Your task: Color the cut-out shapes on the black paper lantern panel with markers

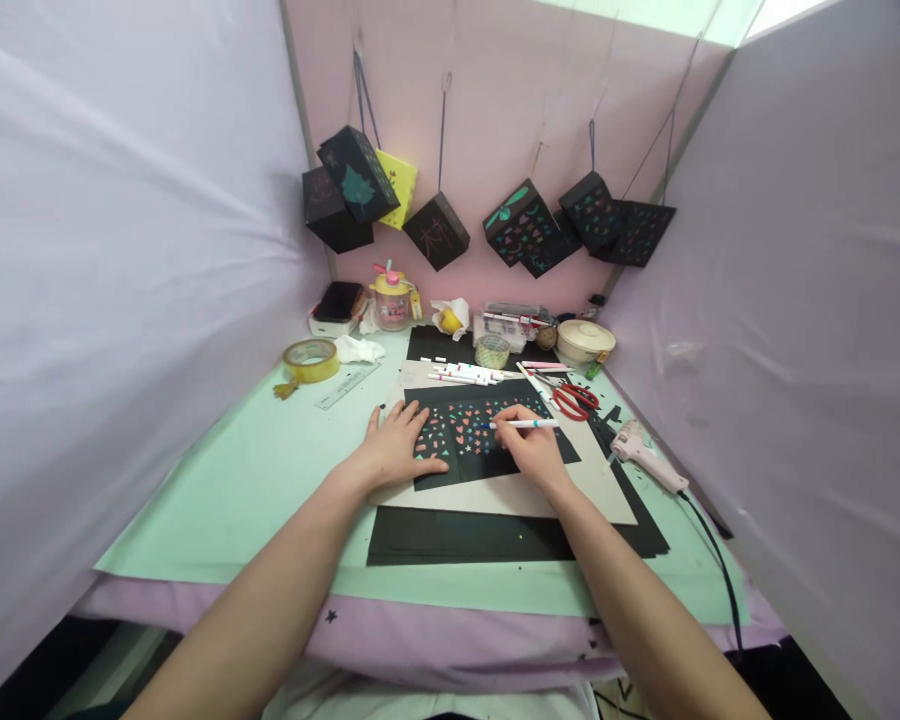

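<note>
We had the black sheet (495, 470) in front of us, lying on a pale board (600, 490), with a larger stack of black paper (457, 542) showing beneath the board at six o'clock. Our left hand (391, 452) lay at the sheet's nine o'clock side, its fingers spread apart, the fingertips and thumb over the left part of the sheet. Our right hand (531, 452), at three o'clock, had its fingers together, clamped on a white pen (538, 424). The blue end pointed toward nine o'clock, among the small coloured shapes (460, 436); we could not tell whether it touched the surface.

By our judgement the decorating was well along: hearts, stars, triangles and other shapes filled much of the middle and left. Plain black was left along the near edge and toward four o'clock, though our hands hid part of the sheet, and nothing showed whether those margins were meant to be filled.

Around the sheet on the green counter (255, 490), other pens (465, 373) lay on the board at twelve o'clock, red-handled scissors (570, 416) at two and a glue gun (654, 468) at three. A tape roll (310, 374) and a clear ruler (349, 386) sat toward ten. Decorated black boxes (521, 225) hung farther off at twelve.
</note>
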The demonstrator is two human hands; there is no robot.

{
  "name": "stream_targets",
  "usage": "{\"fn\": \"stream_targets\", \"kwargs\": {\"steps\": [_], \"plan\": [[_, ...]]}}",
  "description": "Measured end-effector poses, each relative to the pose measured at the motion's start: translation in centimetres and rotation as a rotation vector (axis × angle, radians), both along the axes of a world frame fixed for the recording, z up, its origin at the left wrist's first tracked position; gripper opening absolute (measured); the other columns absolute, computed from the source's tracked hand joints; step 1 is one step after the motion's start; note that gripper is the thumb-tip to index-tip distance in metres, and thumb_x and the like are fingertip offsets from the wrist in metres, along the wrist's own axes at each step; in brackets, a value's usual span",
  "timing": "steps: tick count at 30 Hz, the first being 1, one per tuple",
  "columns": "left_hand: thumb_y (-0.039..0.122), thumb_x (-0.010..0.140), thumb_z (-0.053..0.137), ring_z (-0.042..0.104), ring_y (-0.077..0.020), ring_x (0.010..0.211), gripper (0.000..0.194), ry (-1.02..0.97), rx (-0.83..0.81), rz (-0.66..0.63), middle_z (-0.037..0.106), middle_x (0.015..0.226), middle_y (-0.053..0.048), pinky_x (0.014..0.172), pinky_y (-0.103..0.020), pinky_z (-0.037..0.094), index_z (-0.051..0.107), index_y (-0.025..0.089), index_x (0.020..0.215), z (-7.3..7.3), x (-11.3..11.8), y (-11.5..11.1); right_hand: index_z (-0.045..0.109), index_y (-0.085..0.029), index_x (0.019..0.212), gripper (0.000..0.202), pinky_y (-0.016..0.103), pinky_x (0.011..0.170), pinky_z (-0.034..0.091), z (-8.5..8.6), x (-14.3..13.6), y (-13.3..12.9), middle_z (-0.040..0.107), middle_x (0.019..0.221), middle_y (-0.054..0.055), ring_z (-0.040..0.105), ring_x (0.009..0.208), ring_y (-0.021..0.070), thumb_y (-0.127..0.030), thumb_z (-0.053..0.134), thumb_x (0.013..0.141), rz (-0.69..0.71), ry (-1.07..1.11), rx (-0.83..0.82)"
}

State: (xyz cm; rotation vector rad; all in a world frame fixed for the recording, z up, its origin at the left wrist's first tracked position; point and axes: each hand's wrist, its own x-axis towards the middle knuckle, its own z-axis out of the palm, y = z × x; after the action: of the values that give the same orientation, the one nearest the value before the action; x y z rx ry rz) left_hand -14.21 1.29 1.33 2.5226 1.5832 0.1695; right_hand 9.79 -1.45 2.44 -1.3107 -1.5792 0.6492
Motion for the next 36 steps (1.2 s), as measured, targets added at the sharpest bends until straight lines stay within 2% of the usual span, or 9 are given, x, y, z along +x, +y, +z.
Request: {"fn": "stream_targets", "kwargs": {"steps": [4,11,15,23,36], "plan": [[0.08,0.07,0.044,0.016,-0.0356,0.139,0.097,0.007,0.054,0.006,0.025,0.151,-0.014,0.109,-0.056,0.005,0.031,0.018,0.144,-0.1,0.5,-0.4,0.059,-0.021,0.073,0.007,0.025,0.056,0.038,0.5,-1.1,0.4,0.058,0.062,-0.002,0.051,0.058,0.0136,-0.023,0.052,0.074,0.039,-0.04,-0.052],[0.085,0.069,0.036,0.025,-0.037,0.134,0.1,0.018,0.141,0.158,0.035,0.145,-0.015,0.109,-0.052,0.013,0.037,0.016,0.141,-0.4,2.4,-1.3,0.049,-0.02,0.06,0.016,0.023,0.054,0.034,-2.0,-1.3,0.9,0.05,0.052,-0.004,0.046,0.052,0.0117,-0.025,0.048,0.076,-0.073,-0.09,0.024],[0.086,0.069,0.036,0.022,-0.0381,0.136,0.1,0.031,0.144,0.209,0.033,0.147,-0.016,0.108,-0.053,0.014,0.036,0.018,0.142,-0.6,3.1,-1.7,0.051,-0.02,0.064,0.012,0.022,0.053,0.035,-2.2,-1.2,0.8,0.052,0.054,-0.004,0.046,0.052,0.0113,-0.022,0.048,0.075,-0.023,-0.087,0.049],[0.086,0.068,0.036,0.014,-0.0373,0.139,0.099,0.042,0.103,0.208,0.025,0.15,-0.015,0.108,-0.055,0.011,0.034,0.022,0.143,-0.9,3.1,-1.8,0.049,-0.021,0.062,0.01,0.021,0.053,0.036,-2.3,-1.4,0.6,0.055,0.053,-0.004,0.049,0.052,0.0112,-0.019,0.048,0.072,0.008,-0.102,0.048],[0.087,0.068,0.034,0.013,-0.037,0.139,0.099,0.055,0.08,0.213,0.023,0.151,-0.014,0.109,-0.054,0.009,0.034,0.022,0.143,-0.8,3.2,-1.8,0.051,-0.021,0.063,0.01,0.022,0.054,0.036,-2.2,-1.5,0.5,0.056,0.054,-0.004,0.051,0.053,0.0116,-0.021,0.048,0.073,-0.013,-0.167,0.016]]}}
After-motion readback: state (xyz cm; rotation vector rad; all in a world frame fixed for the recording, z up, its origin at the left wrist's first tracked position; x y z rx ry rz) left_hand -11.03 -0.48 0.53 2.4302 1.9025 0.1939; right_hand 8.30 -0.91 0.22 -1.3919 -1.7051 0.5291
